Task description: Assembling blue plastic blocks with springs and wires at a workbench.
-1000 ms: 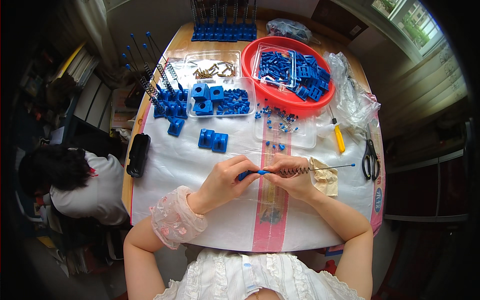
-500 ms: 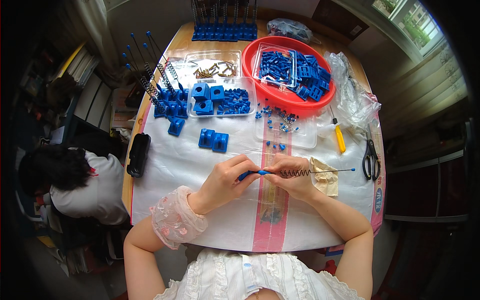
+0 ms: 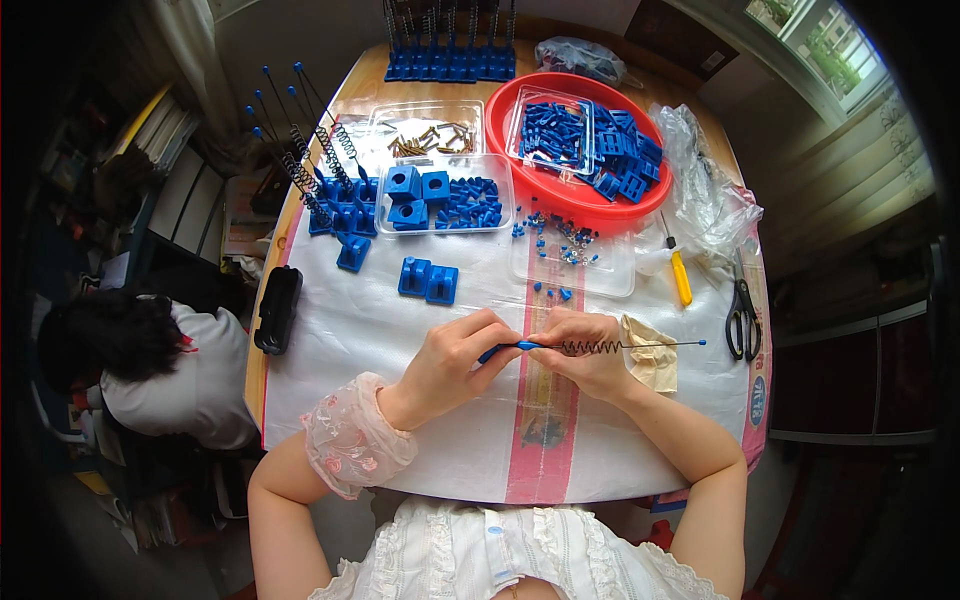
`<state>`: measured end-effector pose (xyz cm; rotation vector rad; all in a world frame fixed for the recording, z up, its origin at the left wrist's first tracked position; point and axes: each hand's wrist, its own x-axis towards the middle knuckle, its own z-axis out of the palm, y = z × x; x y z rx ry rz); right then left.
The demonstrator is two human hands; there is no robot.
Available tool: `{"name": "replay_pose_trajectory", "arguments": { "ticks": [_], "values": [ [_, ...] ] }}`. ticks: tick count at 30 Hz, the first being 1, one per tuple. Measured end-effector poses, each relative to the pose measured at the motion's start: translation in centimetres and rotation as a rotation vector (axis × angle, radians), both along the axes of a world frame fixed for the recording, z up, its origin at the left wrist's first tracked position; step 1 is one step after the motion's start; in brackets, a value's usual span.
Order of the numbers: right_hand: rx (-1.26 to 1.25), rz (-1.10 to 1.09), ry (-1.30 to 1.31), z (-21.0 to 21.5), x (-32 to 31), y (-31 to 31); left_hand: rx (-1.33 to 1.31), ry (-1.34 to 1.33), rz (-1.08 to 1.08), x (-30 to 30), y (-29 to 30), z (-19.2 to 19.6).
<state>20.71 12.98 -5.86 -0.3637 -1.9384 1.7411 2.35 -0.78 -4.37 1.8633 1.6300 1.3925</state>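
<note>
Over the middle of the table, my left hand point(image 3: 455, 355) pinches a slim blue plastic piece point(image 3: 525, 345), partly hidden by the fingers. Close against it, my right hand point(image 3: 588, 362) is closed round a black spring wire point(image 3: 606, 347). Its coiled part shows beside the right fingers. The straight thin end runs out to the right to a small blue tip point(image 3: 702, 343). Where wire and blue piece meet lies between my fingertips, and I cannot tell how far one sits inside the other. Two blue brackets point(image 3: 428, 281) lie beyond my left hand.
Clear trays hold blue blocks point(image 3: 403, 183) and brass-coloured screws point(image 3: 440, 138). Blue parts fill a red basin point(image 3: 640, 208). A yellow-handled screwdriver point(image 3: 681, 278), black scissors point(image 3: 741, 320) and tan cloth point(image 3: 652, 362) lie right. Spring assemblies point(image 3: 350, 205) and a black case point(image 3: 278, 310) stand left.
The wire's blue-tipped end has shifted slightly left and down. Both hands keep their hold in nearly the same place.
</note>
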Motion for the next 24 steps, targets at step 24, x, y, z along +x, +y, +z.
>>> {"name": "replay_pose_trajectory", "arguments": {
  "ticks": [24],
  "values": [
    [-0.127, 0.013, -0.04, 0.3, 0.5, 0.6, -0.376, -0.513, -0.148, -0.1, -0.3, 1.0]
  ]
}}
